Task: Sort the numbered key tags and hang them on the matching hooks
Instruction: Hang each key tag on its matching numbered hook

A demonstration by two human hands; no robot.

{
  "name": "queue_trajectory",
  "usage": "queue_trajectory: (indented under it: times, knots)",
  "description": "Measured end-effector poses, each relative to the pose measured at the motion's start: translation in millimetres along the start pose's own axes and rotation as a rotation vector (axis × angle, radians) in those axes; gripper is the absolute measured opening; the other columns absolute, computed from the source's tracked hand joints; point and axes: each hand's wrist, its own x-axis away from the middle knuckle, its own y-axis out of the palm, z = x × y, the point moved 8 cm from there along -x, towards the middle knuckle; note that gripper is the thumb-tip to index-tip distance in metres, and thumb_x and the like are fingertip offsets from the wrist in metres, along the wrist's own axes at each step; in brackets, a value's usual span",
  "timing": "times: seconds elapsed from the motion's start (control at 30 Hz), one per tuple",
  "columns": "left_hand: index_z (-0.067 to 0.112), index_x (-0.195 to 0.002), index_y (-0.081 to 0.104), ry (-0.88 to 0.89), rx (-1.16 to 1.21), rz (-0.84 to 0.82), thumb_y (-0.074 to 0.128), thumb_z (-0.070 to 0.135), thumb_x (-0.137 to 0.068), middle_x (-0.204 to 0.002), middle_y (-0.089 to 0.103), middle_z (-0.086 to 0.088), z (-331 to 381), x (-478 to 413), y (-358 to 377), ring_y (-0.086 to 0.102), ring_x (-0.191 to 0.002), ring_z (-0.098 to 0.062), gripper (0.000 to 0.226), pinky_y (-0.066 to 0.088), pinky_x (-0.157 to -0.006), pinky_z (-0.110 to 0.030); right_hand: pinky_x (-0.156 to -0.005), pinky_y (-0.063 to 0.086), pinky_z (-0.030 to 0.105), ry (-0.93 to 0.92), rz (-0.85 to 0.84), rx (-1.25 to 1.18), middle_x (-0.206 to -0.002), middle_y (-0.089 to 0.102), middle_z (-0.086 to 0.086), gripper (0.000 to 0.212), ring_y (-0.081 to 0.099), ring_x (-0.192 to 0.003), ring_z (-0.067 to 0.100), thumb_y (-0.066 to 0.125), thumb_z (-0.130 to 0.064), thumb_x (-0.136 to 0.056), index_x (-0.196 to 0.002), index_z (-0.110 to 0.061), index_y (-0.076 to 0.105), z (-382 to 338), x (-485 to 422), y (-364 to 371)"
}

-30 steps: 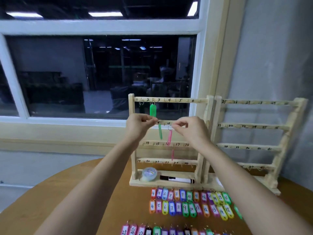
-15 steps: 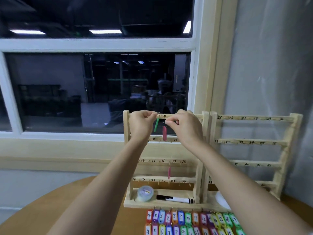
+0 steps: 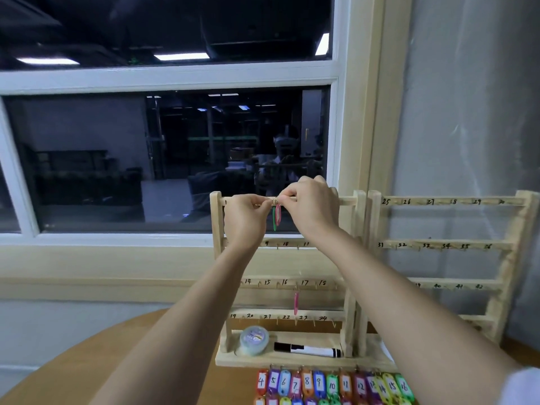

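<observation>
Aloft, two hands (image 3: pixel 245 217) (image 3: pixel 312 210) on two tags (image 3: pixel 274 223) (image 3: pixel 278 214).

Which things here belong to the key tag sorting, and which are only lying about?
Job: left hand, right hand, pink tag, green tag, left rack, right rack, numbered tags on the table.
Lying about: tape roll, black marker.

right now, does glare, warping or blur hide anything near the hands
Head view: the dark window carries lights and reflections; wide-angle lens bows its frame; the left hand and right hand cover top-rail numbers where the green tag and pink tag hang; lower numbers read clearly.
</observation>
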Motion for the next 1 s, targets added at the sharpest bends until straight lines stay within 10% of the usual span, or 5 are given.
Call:
queue_trajectory:
  times: [0.23, 0.57, 1.0]
  knots:
    - [0.015, -0.094, 0.076, 0.072, -0.053, -0.005, 0.065, 0.024, -0.091, -0.078, 0.069, 0.005, -6.3, 0.2, -1.8, 0.062, -0.067, -0.01, 0.015, 0.054, -0.062, -0.033, -0.079, 0.029, 0.033, -0.047, -0.036, 0.152, -0.092, 0.06, -0.007, 0.016, 0.045, -0.099, 0.021, 0.059, -0.031, -0.093, -0.1, -0.032, 0.073, -3.7, 7.4, 3.3]
    - [0.019, -0.091, 0.073, 0.104, -0.215, -0.308, 0.07, 0.034, -0.086, -0.072, 0.063, 0.008, -58.7, 60.2, -5.5, 0.047, -0.053, 0.0, 0.016, 0.032, -0.048, -0.015, -0.071, 0.041, 0.029, -0.013, -0.195, -0.015, -0.081, 0.056, -0.012, 0.016, 0.052, -0.087, 0.014, 0.065, -0.035, -0.088, -0.101, -0.03, 0.073, 19.6, 95.0, 18.5]
    - [0.017, -0.095, 0.075, -0.172, -0.426, -0.655, 0.072, 0.021, -0.083, -0.096, 0.071, 0.0, -219.8, 164.0, 31.1, 0.06, -0.082, -0.01, 0.013, 0.047, -0.07, -0.022, -0.055, 0.035, 0.018, 0.175, -0.611, -0.073, -0.086, 0.067, -0.012, 0.018, 0.051, -0.075, 0.002, 0.067, -0.037, -0.087, -0.104, -0.032, 0.072, 69.7, 240.8, 117.5]
